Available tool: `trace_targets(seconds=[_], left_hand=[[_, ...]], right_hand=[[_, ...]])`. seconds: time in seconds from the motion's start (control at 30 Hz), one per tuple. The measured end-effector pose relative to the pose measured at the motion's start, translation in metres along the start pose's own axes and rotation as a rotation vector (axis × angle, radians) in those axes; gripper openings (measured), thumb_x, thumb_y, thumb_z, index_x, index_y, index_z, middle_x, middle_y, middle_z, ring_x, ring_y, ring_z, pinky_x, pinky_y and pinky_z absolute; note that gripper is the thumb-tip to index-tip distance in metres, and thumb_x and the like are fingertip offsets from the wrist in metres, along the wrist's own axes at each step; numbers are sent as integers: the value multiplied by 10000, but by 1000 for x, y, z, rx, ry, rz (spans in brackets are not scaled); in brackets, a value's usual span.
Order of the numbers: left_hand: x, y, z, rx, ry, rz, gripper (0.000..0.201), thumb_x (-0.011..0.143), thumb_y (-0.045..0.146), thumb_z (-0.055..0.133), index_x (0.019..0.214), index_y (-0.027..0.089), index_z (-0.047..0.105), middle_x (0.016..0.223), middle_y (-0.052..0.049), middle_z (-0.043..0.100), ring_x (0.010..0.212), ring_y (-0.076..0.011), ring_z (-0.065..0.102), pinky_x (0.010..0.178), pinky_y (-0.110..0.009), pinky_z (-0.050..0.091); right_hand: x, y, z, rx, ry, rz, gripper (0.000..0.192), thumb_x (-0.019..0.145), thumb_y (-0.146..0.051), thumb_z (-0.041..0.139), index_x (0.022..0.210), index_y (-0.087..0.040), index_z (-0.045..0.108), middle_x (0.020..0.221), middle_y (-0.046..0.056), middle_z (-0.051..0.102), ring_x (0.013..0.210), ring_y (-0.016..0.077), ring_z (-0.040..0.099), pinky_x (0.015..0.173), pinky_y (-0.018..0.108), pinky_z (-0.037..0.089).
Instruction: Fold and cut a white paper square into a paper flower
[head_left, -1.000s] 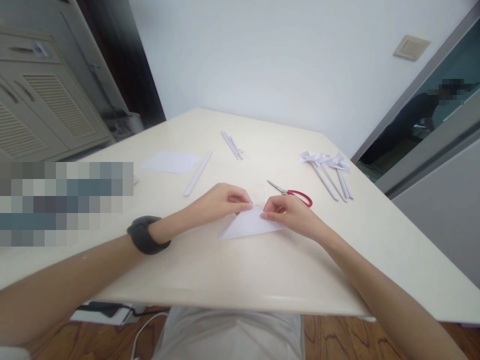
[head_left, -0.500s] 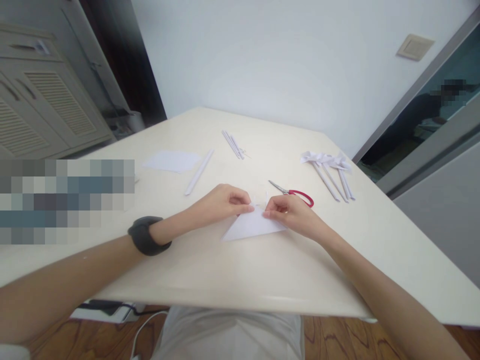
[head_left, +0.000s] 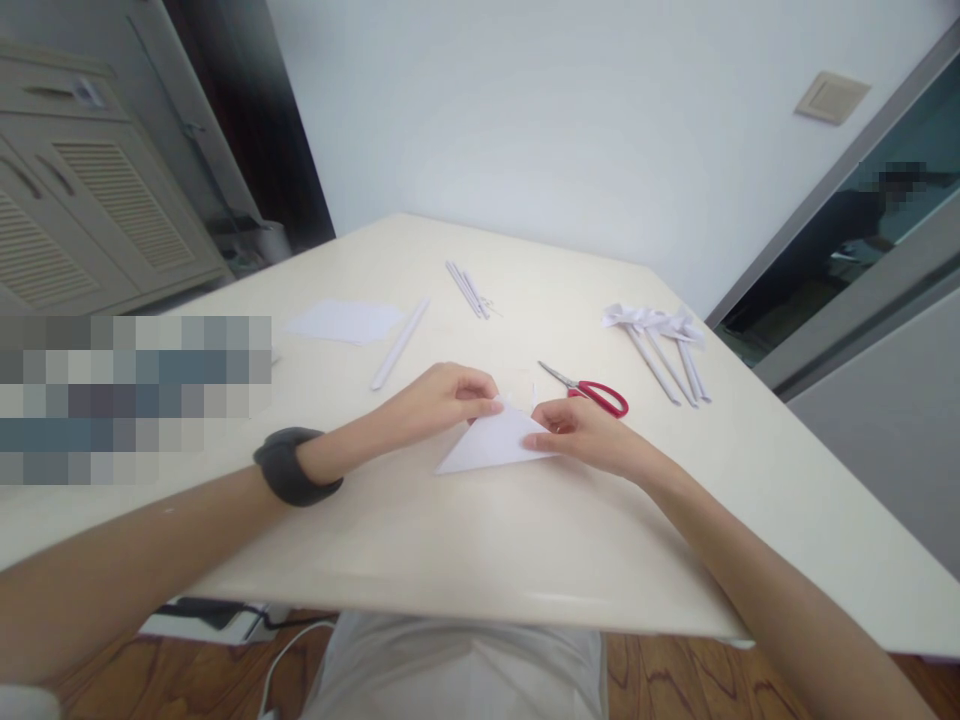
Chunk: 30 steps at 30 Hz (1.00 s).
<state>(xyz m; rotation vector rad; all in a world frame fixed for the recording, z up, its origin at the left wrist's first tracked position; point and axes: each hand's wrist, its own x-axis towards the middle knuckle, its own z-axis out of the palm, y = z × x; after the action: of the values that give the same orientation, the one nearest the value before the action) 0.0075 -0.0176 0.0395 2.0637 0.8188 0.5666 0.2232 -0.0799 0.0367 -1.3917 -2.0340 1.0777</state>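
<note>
I'm having the left hand pinch the white paper at its far tip, the right hand its right side; scissors are lying beyond.

The paper is white, the wristband probably black.

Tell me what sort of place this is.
Probably a room in a home, though a small office is possible: a tall cream cabinet with slatted doors, a square beige wall switch and a brown wood-grain floor point that way.
</note>
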Motion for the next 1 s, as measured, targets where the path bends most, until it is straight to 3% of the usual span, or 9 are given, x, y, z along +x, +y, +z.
trace_targets(seconds=[0.13,0.3,0.4,0.53,0.7,0.87,1.0], left_hand=[[-2,3,0,99,57,16,230,771,371,527,671,171,581,618,19,567,594,-121,500,536,-209,355],[-5,8,0,197,152,68,219,798,331,490,664,169,550,599,28,517,568,-109,442,513,-213,309],[-3,7,-3,104,189,57,226,807,349,490,675,168,523,630,21,518,601,-117,474,546,-219,343],[1,3,-5,-134,195,24,234,788,379,524,693,165,505,661,16,511,646,-129,516,600,-233,408],[1,4,-3,-338,190,-28,228,774,359,566,684,160,500,667,28,523,652,-109,532,619,-224,433],[1,7,-4,-392,10,-97,219,775,335,582,675,146,536,692,-12,606,663,-123,581,658,-255,473],[0,2,-2,-356,-129,-54,203,767,337,606,692,152,569,685,-26,646,667,-141,618,667,-270,489]], right_hand=[[2,2,1,65,25,29,260,748,-377,589,605,-182,492,566,-36,457,530,102,442,487,230,281],[4,0,1,97,45,73,211,747,-366,590,658,-178,556,595,-14,538,579,125,505,539,245,343],[1,-6,-4,193,103,87,191,745,-354,604,687,-173,585,657,9,601,647,135,544,620,260,399],[-1,-10,-6,491,143,50,209,742,-353,634,804,-154,617,738,33,621,714,132,563,748,284,439],[4,-6,4,740,131,57,260,706,-320,690,894,-152,626,739,21,610,678,112,544,755,278,444],[5,-2,3,668,255,19,191,754,-338,646,745,-155,592,676,-4,568,642,93,500,684,242,408],[6,-1,-3,576,327,-9,216,775,-349,617,676,-177,534,593,-38,503,572,82,440,600,224,363]])
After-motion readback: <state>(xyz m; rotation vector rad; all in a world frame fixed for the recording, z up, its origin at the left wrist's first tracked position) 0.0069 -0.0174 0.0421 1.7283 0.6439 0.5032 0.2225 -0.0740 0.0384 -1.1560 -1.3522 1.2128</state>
